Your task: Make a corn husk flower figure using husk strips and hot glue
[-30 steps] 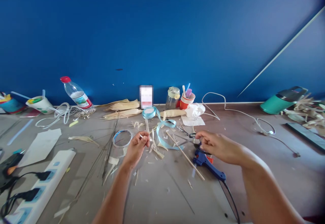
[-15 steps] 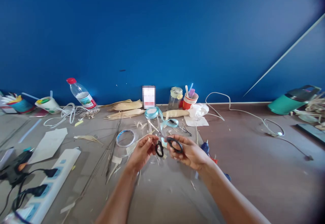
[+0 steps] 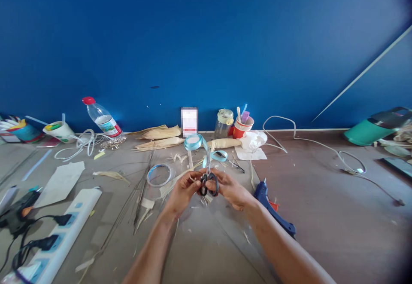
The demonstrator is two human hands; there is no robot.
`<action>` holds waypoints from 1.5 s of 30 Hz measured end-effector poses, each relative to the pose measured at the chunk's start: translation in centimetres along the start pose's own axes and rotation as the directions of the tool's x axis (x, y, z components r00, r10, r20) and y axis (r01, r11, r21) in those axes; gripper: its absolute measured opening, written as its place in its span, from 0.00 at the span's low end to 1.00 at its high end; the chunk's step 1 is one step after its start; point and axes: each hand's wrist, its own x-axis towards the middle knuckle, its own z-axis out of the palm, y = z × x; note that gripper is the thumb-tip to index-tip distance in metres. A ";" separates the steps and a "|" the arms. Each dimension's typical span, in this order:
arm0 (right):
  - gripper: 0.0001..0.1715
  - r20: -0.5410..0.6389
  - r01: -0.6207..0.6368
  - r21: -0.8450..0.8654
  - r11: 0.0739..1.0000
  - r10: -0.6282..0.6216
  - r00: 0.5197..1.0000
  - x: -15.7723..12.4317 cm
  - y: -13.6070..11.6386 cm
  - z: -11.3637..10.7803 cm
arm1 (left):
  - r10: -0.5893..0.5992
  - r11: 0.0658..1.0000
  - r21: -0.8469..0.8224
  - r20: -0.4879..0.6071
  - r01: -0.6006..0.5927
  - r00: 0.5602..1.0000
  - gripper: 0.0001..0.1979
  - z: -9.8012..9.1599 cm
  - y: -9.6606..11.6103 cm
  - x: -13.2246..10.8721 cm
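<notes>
Right hand (image 3: 229, 186): gripping one black loop of the scissors (image 3: 208, 163). Left hand (image 3: 184, 190): pinching the other loop with thumb and fingers. Scissors: held over the table (image 3: 322, 215) between both hands, blades pointing away, toward the blue wall (image 3: 206, 52). Beyond the hands: roll of pale-blue ribbon (image 3: 192, 142). To the right: blue glue gun (image 3: 273, 210). To the left: tape ring (image 3: 159, 185). Near wall: dried husks (image 3: 157, 144).

Scissors (image 3: 208, 169) in L+R fingers (image 3: 194, 186)
</notes>
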 end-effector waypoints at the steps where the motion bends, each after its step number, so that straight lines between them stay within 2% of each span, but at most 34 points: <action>1: 0.26 0.007 0.019 0.029 0.999 -0.019 1.000 0.0 -0.1 -0.5 | -0.004 0.998 -0.064 0.002 0.004 1.000 0.18 0.0 0.3 -0.1; 3: 0.29 -0.009 0.045 0.112 0.993 -0.044 0.999 0.0 -0.1 -1.7 | -0.039 0.985 -0.167 -0.022 0.034 0.999 0.20 -0.2 0.8 -0.1; 7: 0.30 -0.101 0.105 0.165 0.981 -0.089 0.991 0.5 0.5 -3.5 | -0.101 0.977 -0.201 -0.170 0.065 0.980 0.12 -0.8 0.9 0.2; 11: 0.28 -0.181 0.176 0.036 0.984 -0.167 0.969 0.8 1.2 -3.3 | -0.097 0.985 -0.163 -0.242 0.058 0.966 0.11 -1.3 0.3 0.6; 14: 0.27 -0.145 0.176 -0.090 0.980 -0.187 0.972 0.7 1.5 -2.1 | -0.072 0.989 -0.145 -0.287 0.031 0.955 0.12 -1.4 0.1 0.8; 17: 0.24 -0.109 0.158 -0.207 0.965 -0.183 0.977 0.7 2.2 -1.0 | -0.078 0.990 -0.137 -0.299 0.039 0.951 0.13 -1.5 0.0 0.9; 19: 0.22 -0.126 0.157 -0.262 0.952 -0.195 0.973 0.8 2.9 -0.5 | -0.084 0.992 -0.119 -0.309 0.049 0.947 0.14 -1.5 -0.1 1.0; 25: 0.25 -0.234 0.238 -0.209 0.948 -0.285 0.929 1.5 4.7 0.1 | -0.066 0.998 -0.032 -0.301 0.059 0.951 0.13 -1.1 -0.2 0.9; 31: 0.23 -0.241 0.165 -0.266 0.950 -0.231 0.942 1.4 5.3 1.2 | -0.052 0.997 0.045 -0.261 0.066 0.964 0.12 -0.3 -0.7 0.7; 34: 0.21 -0.294 0.160 -0.286 0.945 -0.246 0.924 1.5 5.1 1.3 | -0.047 0.997 0.051 -0.238 0.061 0.970 0.12 -0.3 -0.9 0.7; 36: 0.21 -0.348 0.173 -0.306 0.936 -0.279 0.895 1.6 4.9 0.8 | -0.041 0.996 0.070 -0.264 0.062 0.964 0.11 -0.5 -0.8 0.7; 38: 0.21 -0.404 0.187 -0.345 0.920 -0.326 0.855 1.6 4.7 0.1 | -0.015 0.989 0.137 -0.314 0.061 0.949 0.10 -0.7 -0.6 0.7; 40: 0.21 -0.440 0.193 -0.389 0.901 -0.365 0.820 1.6 4.5 -0.6 | 0.060 0.963 0.267 -0.340 0.035 0.939 0.08 -0.7 -0.4 0.7; 43: 0.21 -0.461 0.187 -0.447 0.875 -0.404 0.790 1.5 4.3 -1.3 | 0.228 0.883 0.461 -0.263 -0.085 0.938 0.05 -0.5 -0.1 0.6; 45: 0.21 -0.469 0.182 -0.472 0.862 -0.421 0.777 1.4 4.2 -1.4 | 0.309 0.836 0.527 -0.223 -0.153 0.924 0.05 -0.3 0.1 0.5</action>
